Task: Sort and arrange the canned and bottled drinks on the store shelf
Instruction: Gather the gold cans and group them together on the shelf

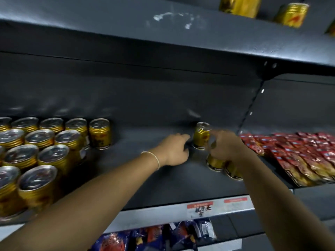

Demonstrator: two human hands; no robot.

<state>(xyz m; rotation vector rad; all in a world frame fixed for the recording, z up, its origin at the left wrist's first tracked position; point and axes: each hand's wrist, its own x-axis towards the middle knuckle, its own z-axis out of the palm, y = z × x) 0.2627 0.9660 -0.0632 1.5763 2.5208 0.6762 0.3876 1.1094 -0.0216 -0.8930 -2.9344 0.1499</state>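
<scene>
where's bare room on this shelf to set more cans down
Widest bare patch: mid shelf, between the can block on the left and the left hand. It runs front to back. Crowded: the right end, where the right hand, the back can, two front cans and the red packets bunch together.

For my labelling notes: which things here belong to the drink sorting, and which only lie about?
Job: grouped gold cans, lone gold can, two cans under the right hand, upper-shelf cans.
Lying about: red packets, blue packets, price label.
</scene>
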